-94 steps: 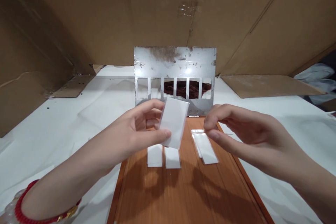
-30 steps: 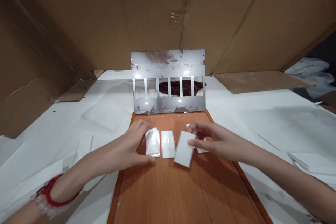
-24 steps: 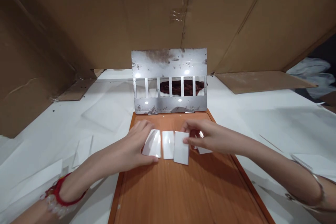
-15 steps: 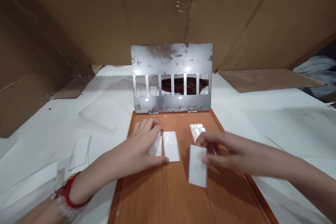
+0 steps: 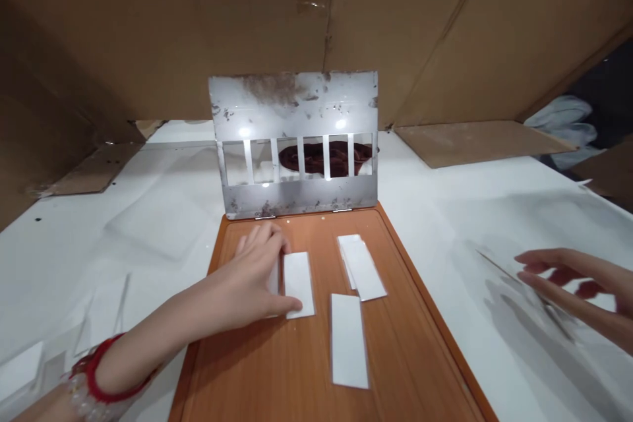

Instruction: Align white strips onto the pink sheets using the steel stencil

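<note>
— Where is the left hand (image 5: 257, 270)?
— At ten o'clock on the orange board (image 5: 277, 376), lying flat on a white card (image 5: 299, 283).
— And the right hand (image 5: 568, 277)?
— Off the board at three o'clock, blurred, fingers apart over the white table (image 5: 445, 211). A loose card (image 5: 349, 339) lies near six o'clock.

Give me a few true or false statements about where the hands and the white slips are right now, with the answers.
1. The left hand rests on a white slip on the orange board. True.
2. The right hand is over the board. False: it is off to the side, above the white table.
3. The slotted metal plate lies flat. False: it stands upright at the board's far edge.
4. A lone slip lies apart from the stack of slips. True.
</note>
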Motion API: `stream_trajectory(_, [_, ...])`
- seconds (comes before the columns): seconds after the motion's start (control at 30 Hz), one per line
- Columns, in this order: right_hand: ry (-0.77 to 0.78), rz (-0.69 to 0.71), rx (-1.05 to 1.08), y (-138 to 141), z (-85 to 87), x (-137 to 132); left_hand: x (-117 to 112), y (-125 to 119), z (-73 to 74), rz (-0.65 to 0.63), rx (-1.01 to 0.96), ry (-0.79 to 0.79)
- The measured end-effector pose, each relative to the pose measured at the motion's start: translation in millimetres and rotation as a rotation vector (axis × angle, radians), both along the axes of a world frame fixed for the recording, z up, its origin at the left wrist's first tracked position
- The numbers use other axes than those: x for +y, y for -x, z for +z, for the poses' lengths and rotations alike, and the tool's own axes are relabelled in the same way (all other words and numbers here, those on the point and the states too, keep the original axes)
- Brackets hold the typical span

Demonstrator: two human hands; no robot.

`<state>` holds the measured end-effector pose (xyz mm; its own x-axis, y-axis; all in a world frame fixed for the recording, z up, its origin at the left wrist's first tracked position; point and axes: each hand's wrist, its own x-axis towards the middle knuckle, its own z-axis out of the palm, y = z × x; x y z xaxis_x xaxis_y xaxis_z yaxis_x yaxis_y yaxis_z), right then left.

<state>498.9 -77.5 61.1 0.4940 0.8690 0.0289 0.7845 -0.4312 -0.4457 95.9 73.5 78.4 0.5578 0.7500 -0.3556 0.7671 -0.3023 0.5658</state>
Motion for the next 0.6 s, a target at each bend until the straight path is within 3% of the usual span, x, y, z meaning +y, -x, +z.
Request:
stream_trajectory(0.23, [0.26, -0.104, 0.164, -23.2, -3.5, -2.4, 1.2, 3.0, 8.2, 0.008, -0.017, 0.025])
stream_trajectory(0.43, [0.26, -0.086, 0.17, -22.4, -4.8, -2.6, -2.8, 2.6, 12.2, 0.074, -0.052, 0.063])
stream_trajectory(0.6, [0.206, -0.014, 0.102, -17.9, -3.7, -1.4, -0.7, 9.5, 6.0, 0.056, -0.108, 0.063])
